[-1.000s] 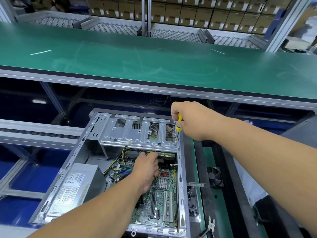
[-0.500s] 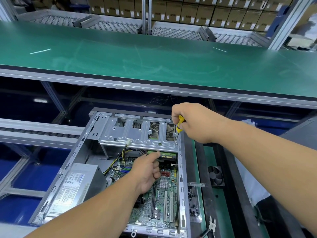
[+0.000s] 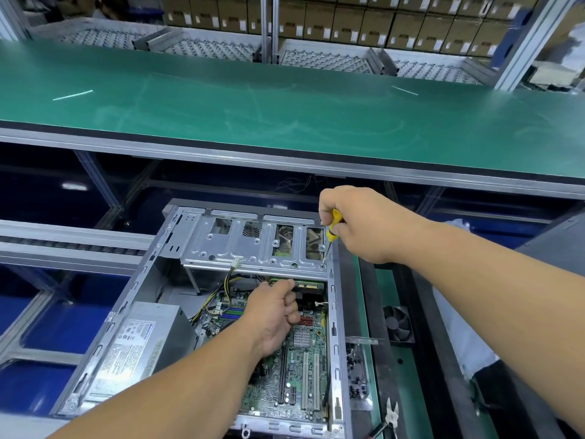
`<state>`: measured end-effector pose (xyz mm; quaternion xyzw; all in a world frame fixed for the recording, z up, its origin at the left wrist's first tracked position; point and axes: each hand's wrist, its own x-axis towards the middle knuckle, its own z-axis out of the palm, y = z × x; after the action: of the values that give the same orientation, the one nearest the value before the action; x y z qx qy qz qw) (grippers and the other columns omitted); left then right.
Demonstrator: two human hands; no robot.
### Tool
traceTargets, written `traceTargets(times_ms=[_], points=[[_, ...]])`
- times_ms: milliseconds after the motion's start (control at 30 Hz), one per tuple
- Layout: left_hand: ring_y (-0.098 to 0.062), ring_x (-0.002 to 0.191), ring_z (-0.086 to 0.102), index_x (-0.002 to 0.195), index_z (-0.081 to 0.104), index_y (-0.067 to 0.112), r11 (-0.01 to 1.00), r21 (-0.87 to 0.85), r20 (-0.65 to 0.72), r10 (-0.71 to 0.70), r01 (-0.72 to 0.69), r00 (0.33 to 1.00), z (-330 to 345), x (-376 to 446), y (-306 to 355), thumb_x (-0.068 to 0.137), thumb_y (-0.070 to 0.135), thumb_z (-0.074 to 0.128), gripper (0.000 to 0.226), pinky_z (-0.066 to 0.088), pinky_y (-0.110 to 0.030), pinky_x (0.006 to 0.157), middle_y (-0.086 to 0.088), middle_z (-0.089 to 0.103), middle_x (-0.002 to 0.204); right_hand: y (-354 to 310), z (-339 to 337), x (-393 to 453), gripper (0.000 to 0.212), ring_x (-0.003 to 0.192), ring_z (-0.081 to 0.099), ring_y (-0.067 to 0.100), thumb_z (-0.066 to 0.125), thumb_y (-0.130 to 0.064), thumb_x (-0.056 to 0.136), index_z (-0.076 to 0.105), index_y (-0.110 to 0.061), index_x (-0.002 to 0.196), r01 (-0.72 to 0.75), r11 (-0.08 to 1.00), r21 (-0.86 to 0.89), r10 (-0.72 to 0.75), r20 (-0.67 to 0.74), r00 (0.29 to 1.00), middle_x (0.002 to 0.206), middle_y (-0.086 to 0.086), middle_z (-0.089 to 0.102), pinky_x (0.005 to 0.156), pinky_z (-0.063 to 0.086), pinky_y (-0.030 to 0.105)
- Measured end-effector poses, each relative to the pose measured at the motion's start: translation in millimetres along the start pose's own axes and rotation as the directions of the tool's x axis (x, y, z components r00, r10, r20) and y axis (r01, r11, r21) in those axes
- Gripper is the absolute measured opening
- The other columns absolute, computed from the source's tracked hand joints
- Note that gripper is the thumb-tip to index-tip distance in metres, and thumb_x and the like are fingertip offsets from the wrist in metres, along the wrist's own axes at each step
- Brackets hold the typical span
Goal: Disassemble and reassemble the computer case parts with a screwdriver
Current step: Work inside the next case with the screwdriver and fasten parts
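The open computer case [image 3: 104,353] lies on its side at the near edge of the workstation, power supply [image 3: 142,346] at its left wall. The left hand [image 3: 272,315] reaches under the drive cage [image 3: 253,245], fingers curled; what it holds is hidden. At the cage's right corner the right hand [image 3: 361,223] grips the yellow screwdriver [image 3: 330,236], tip on a screw. Sheet steel looks stiff, edges probably sharp; the motherboard [image 3: 297,375] seems fragile, so hold the frame.

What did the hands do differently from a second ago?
The left hand drew back a little from under the drive cage and curled its fingers into a loose fist. The right hand still grips the yellow screwdriver, tip at the same corner screw. The case hasn't moved.
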<state>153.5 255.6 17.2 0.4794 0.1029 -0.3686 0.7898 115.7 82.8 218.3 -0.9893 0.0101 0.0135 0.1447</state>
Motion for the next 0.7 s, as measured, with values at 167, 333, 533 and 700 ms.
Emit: traceTargets(times_ms=[167, 333, 533, 700], points=[[-0.012, 0.051, 0.026, 0.081, 0.041, 0.018, 1.0, -0.022, 0.038, -0.016, 0.017, 0.999, -0.9, -0.1, 2.7, 0.101, 0.007, 0.052, 0.024, 0.028, -0.026, 0.047, 0.0, 0.037, 0.06, -0.5, -0.5, -0.4, 0.029, 0.078, 0.053, 0.011, 0.058, -0.003, 0.096, 0.053, -0.031, 0.093, -0.003, 1.0, -0.001, 0.003, 0.006, 1.0, 0.107, -0.007, 0.054, 0.064, 0.051, 0.036], [-0.012, 0.051, 0.026, 0.082, 0.042, 0.018, 0.999, -0.035, 0.03, -0.02, 0.021, 0.999, -0.3, -0.1, 4.0, 0.101, 0.007, 0.052, 0.024, 0.028, -0.026, 0.046, 0.0, 0.037, 0.06, -1.1, -1.2, -0.8, 0.03, 0.078, 0.053, 0.013, 0.058, -0.003, 0.096, 0.052, -0.032, 0.093, -0.006, 1.0, -0.002, 0.006, 0.011, 1.0, 0.107, -0.006, 0.053, 0.065, 0.051, 0.036], [-0.012, 0.05, 0.026, 0.087, 0.04, 0.018, 0.999, -0.036, 0.015, -0.014, 0.015, 1.0, 0.9, -1.2, 4.9, 0.1, 0.006, 0.051, 0.021, 0.028, -0.026, 0.045, 0.0, 0.036, 0.06, -1.4, -0.1, -1.7, 0.029, 0.078, 0.054, 0.013, 0.057, -0.003, 0.096, 0.052, -0.031, 0.092, -0.007, 1.0, 0.004, 0.007, 0.026, 1.0, 0.106, -0.007, 0.054, 0.061, 0.047, 0.032], [-0.013, 0.05, 0.025, 0.085, 0.041, 0.017, 1.0, -0.022, 0.009, -0.012, 0.012, 1.0, 3.0, -3.9, 6.1, 0.1, 0.005, 0.049, 0.021, 0.026, -0.026, 0.046, 0.0, 0.034, 0.06, -2.4, 1.9, -1.4, 0.03, 0.081, 0.055, 0.014, 0.057, -0.002, 0.095, 0.052, -0.031, 0.091, -0.004, 1.0, -0.005, 0.004, 0.03, 1.0, 0.103, -0.009, 0.053, 0.065, 0.05, 0.034]])
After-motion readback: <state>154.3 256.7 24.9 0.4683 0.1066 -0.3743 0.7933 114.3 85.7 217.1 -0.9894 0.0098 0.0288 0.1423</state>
